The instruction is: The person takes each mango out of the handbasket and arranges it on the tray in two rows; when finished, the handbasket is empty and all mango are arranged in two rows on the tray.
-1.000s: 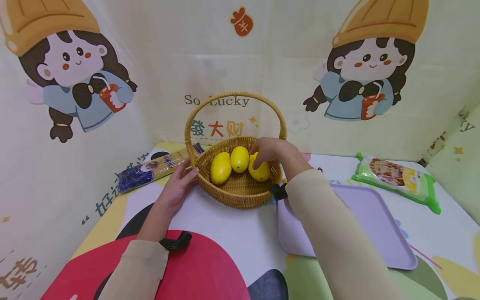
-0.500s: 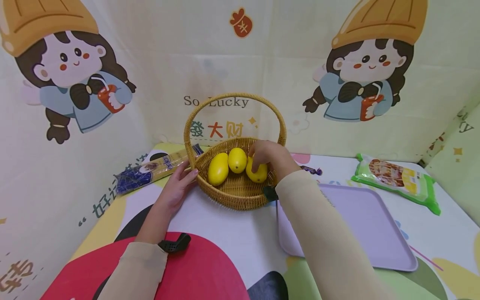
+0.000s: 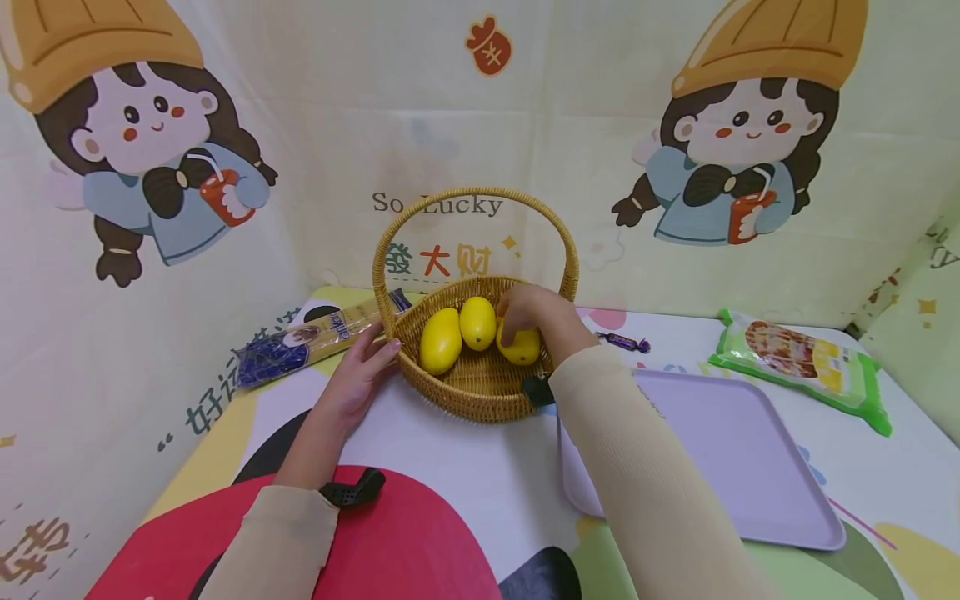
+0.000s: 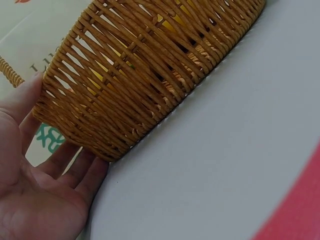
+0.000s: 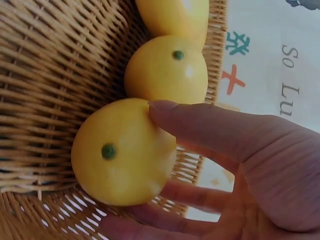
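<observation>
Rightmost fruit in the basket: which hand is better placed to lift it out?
Right, I'd judge: the right hand is around that fruit, and the tray is on the right too. The left hand holds the basket at its left edge.

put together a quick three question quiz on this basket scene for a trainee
1. How many yellow fruits lie in the wicker basket?
2. True or false: the left hand holds a yellow fruit.
3. In the head view, which fruit is the right hand touching: A left, B middle, C right?

Key:
1. Three.
2. False; it touches the basket's outside.
3. C.
</observation>
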Demonstrator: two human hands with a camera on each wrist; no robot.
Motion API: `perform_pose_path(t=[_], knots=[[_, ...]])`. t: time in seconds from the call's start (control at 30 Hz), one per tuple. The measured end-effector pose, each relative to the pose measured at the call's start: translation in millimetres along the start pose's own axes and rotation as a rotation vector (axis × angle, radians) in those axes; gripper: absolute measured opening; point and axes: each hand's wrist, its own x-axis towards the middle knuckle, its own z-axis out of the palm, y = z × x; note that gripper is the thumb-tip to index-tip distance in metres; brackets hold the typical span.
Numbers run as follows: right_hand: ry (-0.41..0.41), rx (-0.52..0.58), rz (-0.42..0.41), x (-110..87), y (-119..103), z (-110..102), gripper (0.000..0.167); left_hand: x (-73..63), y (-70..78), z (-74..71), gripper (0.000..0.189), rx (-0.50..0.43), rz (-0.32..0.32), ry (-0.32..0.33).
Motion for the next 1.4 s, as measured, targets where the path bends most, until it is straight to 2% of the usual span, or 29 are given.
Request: perform_pose_path(t=[0.27,0.53,0.73,1.0,1.1,1.23,1.4], knots=[[-0.019,0.026,0.006,0.7,-2,2,0.06,-0.8,2.0,-0.7,0.071,0.011,-0.004,-0.003],[-0.044,0.177,0.026,3.0,6,8,0.05,-1.1,4.1,-2.3,0.072,0.009,-0.012,0.004],[-0.054,0.205,0.016,3.2,11,10,0.048,-1.5,1.3,-1.2,0.072,0.006,-0.016,0.01],[-0.011,0.123,-0.065,-5.8,24,5,0.053,0.3,-1.4,4.9,0.071,-0.007,-0.008,-0.006],[0.03,0.104,-0.127,-10.7,26,2,0.055,0.7,-0.2,4.4,0.071,-0.004,-0.007,-0.004],[0.097,0.102,-0.213,-15.0,25,-2,0.056,0.1,0.5,2.2,0.071,-0.004,-0.006,-0.003],[0.129,0.138,-0.265,-18.8,22,-4,0.055,-2.0,0.6,0.7,0.07,-0.004,-0.007,-0.003]])
